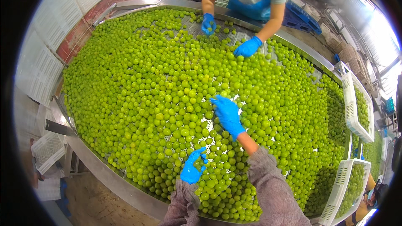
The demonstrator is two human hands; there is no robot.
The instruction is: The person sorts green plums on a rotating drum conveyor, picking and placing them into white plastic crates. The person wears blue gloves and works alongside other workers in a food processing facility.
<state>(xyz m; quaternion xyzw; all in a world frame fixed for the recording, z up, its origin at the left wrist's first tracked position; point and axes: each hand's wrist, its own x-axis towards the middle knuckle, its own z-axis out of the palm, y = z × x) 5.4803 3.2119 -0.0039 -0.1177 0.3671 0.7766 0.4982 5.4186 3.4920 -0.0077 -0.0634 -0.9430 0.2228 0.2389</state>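
Note:
Round green fruits (150, 97) lie spread over a perforated metal sorting table (208, 125). My left hand (192, 167), in a blue glove, hovers low over the near fruits with its fingers curved and spaced; a green fruit shows in the gap, and I see no firm hold on it. Farther out, my right hand (227, 113), also gloved in blue, reaches across the fruits near the table's middle, palm down. Its fingers stretch leftward and look blurred. What lies under that palm is hidden.
Across the table a co-worker's gloved hands (248, 47) are among the fruits. White plastic crates (340, 191) of fruit stand along the right end. A raised metal rim (116, 191) borders the table. Blue pallets (301, 17) lie behind the co-worker; an empty-looking crate (48, 150) is at left.

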